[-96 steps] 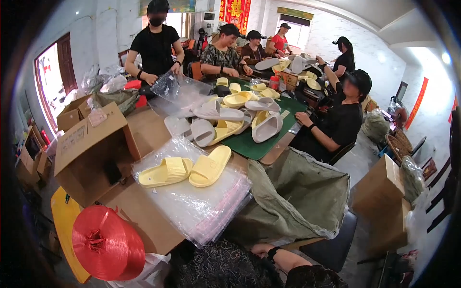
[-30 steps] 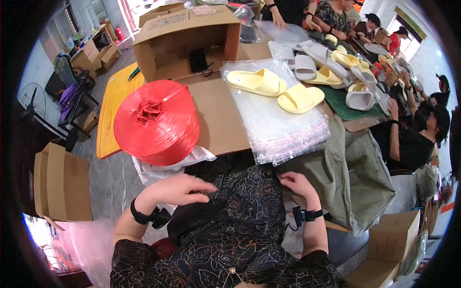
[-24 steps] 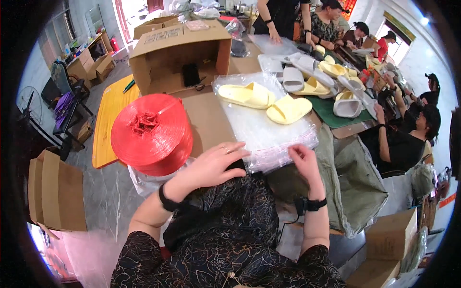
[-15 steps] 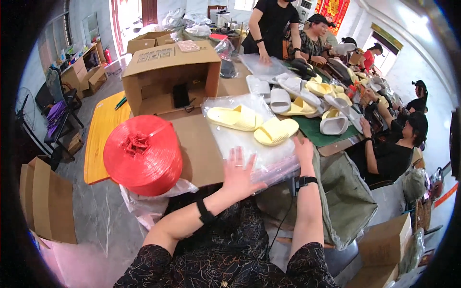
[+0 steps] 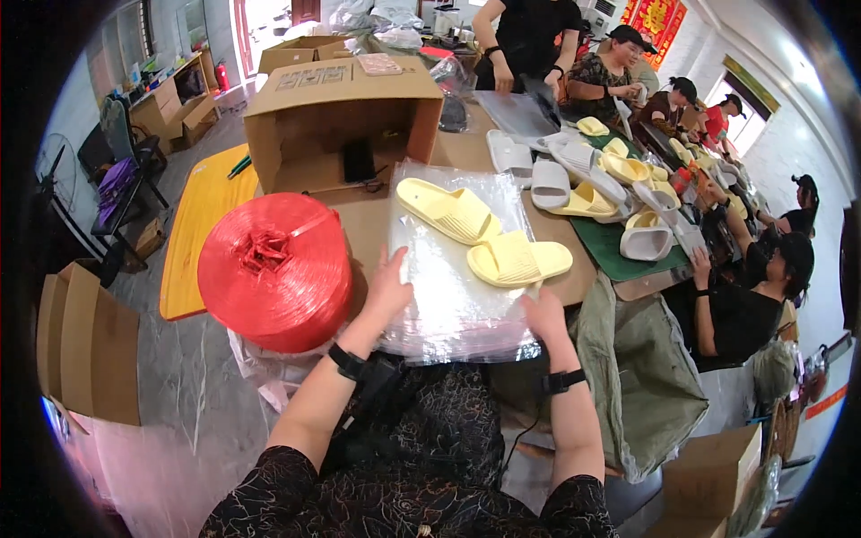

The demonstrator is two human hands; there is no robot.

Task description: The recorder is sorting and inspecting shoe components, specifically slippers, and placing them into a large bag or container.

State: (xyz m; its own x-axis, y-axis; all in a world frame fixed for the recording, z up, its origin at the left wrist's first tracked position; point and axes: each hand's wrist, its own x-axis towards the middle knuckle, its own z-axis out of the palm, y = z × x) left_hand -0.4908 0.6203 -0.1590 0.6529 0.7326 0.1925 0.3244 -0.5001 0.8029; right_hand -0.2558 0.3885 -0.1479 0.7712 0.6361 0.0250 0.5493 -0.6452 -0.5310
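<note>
Fingers of the left hand [image 5: 387,289] meet the left edge of stacked clear bags [image 5: 448,309], thumb apart; the right hand [image 5: 545,318] bends at the opposite edge, and I can't tell whether either grips. Steadying the bags looks the step in hand, and calls for level handling: on them one yellow slipper [image 5: 453,213] lies at two o'clock from the left fingers, the other slipper [image 5: 520,260] at eleven from the right

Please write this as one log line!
plastic bags: under two yellow slippers; left hand: at left edge; right hand: at right edge; red roll: left of bags
</note>
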